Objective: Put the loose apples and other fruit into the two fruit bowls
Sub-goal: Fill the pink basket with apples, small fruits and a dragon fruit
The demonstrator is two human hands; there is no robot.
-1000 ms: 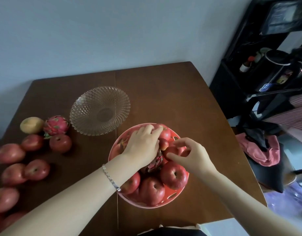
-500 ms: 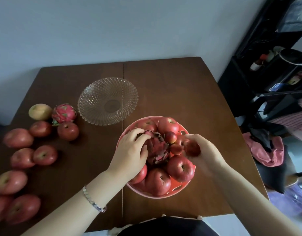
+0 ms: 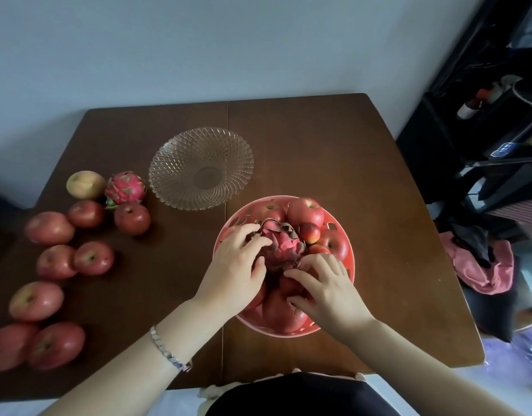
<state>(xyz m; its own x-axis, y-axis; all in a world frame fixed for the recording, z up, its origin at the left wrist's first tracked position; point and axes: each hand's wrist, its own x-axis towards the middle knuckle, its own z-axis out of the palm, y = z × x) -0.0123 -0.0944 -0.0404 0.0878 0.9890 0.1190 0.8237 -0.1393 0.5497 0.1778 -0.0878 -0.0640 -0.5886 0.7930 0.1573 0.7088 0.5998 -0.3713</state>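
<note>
A pink perforated bowl [image 3: 351, 259] stands near the table's front edge, piled with red apples [image 3: 305, 211] and a small red fruit [image 3: 310, 232]. On top of the pile lies a dark pink dragon fruit [image 3: 284, 249]. My left hand [image 3: 237, 265] curls around its left side, fingers over the top and thumb below. The spread fingers of my right hand [image 3: 324, 286] rest on its lower right edge and on the apples beneath. An empty cut-glass bowl [image 3: 201, 168] sits behind and to the left.
Loose on the left of the brown table [image 3: 318, 145] lie several red apples [image 3: 132, 218], a second dragon fruit [image 3: 125, 188] and a yellow-green fruit [image 3: 85, 184]. A dark shelf unit [image 3: 483, 130] and a pink cloth [image 3: 480, 265] stand to the right.
My right hand has let go of the small red fruit it held and has come down onto the pile beside the dragon fruit. My left hand stays on the dragon fruit.
</note>
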